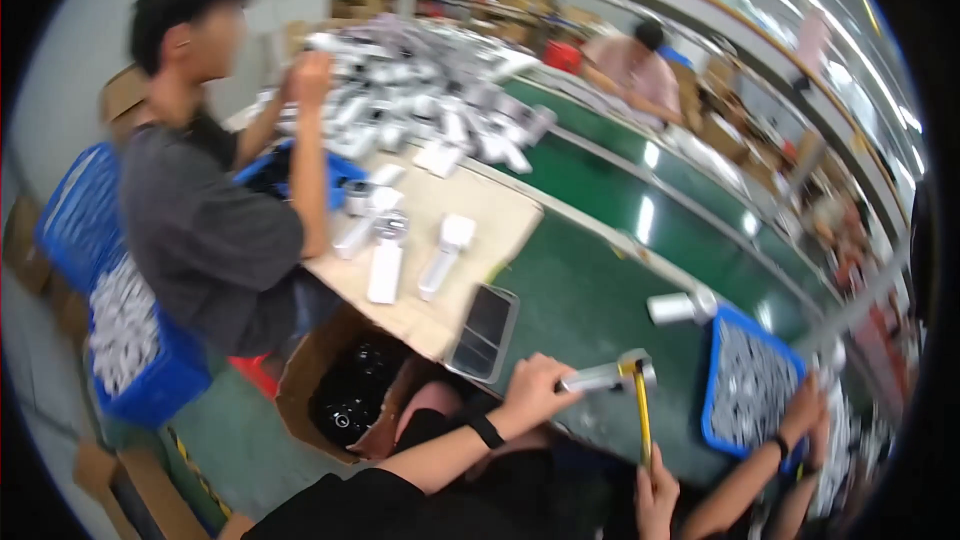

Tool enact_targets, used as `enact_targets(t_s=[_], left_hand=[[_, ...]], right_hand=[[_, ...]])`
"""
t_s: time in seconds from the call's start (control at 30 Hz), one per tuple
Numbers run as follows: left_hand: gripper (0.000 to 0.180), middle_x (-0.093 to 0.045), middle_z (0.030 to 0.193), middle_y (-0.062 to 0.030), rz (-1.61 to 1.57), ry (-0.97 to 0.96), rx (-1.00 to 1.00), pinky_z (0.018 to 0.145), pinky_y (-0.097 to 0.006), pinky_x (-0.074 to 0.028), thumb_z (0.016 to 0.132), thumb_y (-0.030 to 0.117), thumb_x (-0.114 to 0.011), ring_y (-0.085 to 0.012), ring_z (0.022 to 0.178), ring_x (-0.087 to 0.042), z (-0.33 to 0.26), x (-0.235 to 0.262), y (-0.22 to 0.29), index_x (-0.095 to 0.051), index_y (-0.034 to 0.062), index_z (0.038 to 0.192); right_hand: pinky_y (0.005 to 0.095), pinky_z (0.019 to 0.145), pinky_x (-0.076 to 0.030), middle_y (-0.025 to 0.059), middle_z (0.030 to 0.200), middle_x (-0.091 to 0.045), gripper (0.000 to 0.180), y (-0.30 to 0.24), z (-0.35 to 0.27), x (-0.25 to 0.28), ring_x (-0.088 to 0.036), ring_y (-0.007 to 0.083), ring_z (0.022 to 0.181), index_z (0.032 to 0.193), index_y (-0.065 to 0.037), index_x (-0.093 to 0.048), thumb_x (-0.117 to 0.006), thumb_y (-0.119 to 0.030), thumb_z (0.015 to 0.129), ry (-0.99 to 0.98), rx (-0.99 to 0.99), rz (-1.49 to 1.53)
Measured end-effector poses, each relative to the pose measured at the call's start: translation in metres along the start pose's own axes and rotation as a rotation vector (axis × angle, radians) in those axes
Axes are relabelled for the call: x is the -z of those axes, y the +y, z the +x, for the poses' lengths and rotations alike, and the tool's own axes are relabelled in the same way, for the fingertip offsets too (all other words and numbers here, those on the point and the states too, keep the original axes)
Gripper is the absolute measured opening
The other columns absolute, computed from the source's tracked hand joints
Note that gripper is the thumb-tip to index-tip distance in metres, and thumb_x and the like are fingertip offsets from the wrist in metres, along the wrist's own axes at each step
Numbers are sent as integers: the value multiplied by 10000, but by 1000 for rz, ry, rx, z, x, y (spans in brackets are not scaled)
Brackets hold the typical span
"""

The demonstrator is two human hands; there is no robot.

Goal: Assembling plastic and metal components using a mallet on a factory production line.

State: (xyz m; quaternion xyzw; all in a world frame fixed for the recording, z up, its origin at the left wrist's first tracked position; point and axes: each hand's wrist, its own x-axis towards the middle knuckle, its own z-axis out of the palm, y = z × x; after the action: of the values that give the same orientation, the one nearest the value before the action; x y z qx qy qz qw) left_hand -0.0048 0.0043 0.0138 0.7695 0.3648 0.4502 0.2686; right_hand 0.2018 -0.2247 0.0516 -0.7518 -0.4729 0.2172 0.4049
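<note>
My left hand (pixel 535 388) is closed around the handle end of a white handheld device with a round head (pixel 597 377), held out over the green table's near edge. In my right hand (pixel 655 496) is a small hammer (pixel 643 418), gripped low on its yellow handle. Its head overlaps the round end of the device; whether the two touch I cannot tell. A dark flat tray with a clear rim (pixel 483 332) lies left of my left hand. Beyond my hands, another white device (pixel 680 307) rests next to a blue basket (pixel 712 410) of small grey parts.
A co-worker (pixel 200 190) sits at the left by a cream board (pixel 505 215) with several white devices and a large pile (pixel 400 80) behind. Another person's hands (pixel 800 415) reach in by the blue basket. An open carton (pixel 300 380) of black parts stands below the board.
</note>
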Motion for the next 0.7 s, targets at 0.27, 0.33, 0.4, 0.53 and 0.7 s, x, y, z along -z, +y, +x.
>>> enact_targets(t_s=[0.27, 0.33, 0.4, 0.53, 0.7], left_hand=[[219, -645, 825, -7, 14, -45, -13, 770, -377, -414, 734, 260, -812, -239, 896, -597, 1, -13, 0, -737, 142, 903], [223, -645, 828, -8, 24, -55, -12, 778, -377, -414, 737, 260, -811, -240, 904, -596, 1, -13, 1, -737, 141, 911], [231, -646, 831, -11, 40, -72, 8, 798, -382, -419, 742, 265, -808, -246, 917, -599, -3, -12, 0, -737, 140, 924], [249, -677, 922, -39, 69, -63, -7, 825, -402, -432, 774, 260, -790, -262, 972, -604, -10, -7, 10, -725, 132, 979], [277, -673, 911, -93, -86, -120, 110, 755, -404, -477, 881, 252, -700, -265, 881, -639, -15, -5, 21, -654, 107, 1112]], right_hand=[[275, 585, -420, 68, 731, -543, 453, -38, -5, 7, -513, 150, 609, 1351, -12, -580, -631, -4, 901, 117, 342, -193], [346, 614, -451, 135, 724, -536, 442, -43, -6, 7, -555, 267, 639, 1314, -44, -612, -681, -29, 877, 16, 173, -175], [339, 610, -449, 129, 719, -535, 441, -47, -15, 7, -546, 249, 628, 1318, -47, -611, -679, -38, 882, 50, 180, -113], [312, 617, -453, 122, 718, -540, 456, -35, -16, 4, -554, 215, 633, 1333, -23, -592, -668, -21, 883, 94, 188, -75], [188, 472, -406, 7, 719, -611, 463, -11, -24, -4, -513, 41, 517, 1402, -24, -546, -602, -37, 943, 11, -124, 333]])
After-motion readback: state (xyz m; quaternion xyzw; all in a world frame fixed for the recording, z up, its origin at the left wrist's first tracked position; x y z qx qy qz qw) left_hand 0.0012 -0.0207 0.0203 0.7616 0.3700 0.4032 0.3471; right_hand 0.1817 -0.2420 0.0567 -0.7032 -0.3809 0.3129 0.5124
